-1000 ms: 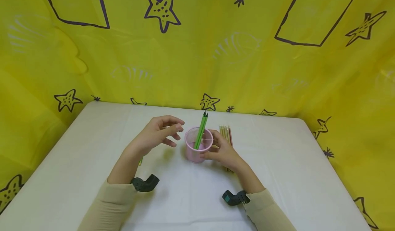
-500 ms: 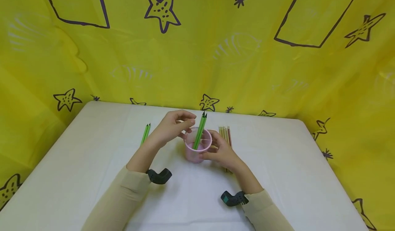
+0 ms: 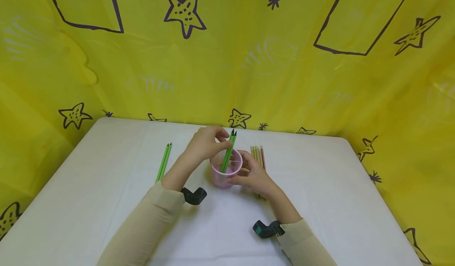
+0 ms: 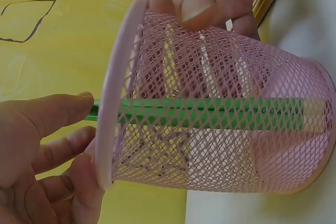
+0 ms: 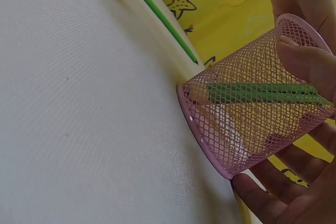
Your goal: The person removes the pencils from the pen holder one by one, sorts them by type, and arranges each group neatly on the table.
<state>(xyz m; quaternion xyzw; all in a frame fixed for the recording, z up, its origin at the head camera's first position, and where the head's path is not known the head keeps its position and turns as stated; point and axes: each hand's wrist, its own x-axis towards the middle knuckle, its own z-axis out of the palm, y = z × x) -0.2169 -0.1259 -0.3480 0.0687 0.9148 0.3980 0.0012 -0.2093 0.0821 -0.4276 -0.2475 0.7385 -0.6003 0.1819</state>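
Observation:
A pink mesh pencil cup (image 3: 221, 181) stands mid-table with two green pencils (image 3: 227, 155) leaning in it, dark tips up. My right hand (image 3: 256, 175) grips the cup's right side, thumb in front and fingers behind, as the right wrist view shows around the mesh (image 5: 252, 98). From the left, my left hand (image 3: 207, 143) reaches over the rim and pinches the upper part of the green pencils. In the left wrist view its thumb and curled fingers are right at the rim (image 4: 107, 103), with the pencils (image 4: 210, 114) visible through the mesh.
Two more green pencils (image 3: 164, 161) lie left of the cup, partly behind the left forearm. Several yellowish pencils and a red one (image 3: 258, 155) lie side by side behind the right hand. A yellow patterned curtain (image 3: 213, 60) hangs behind the white table (image 3: 320, 179).
My left hand has moved right, from beside the cup to the green pencils above its rim. The green pencils on the table came into view. My right hand stays on the cup.

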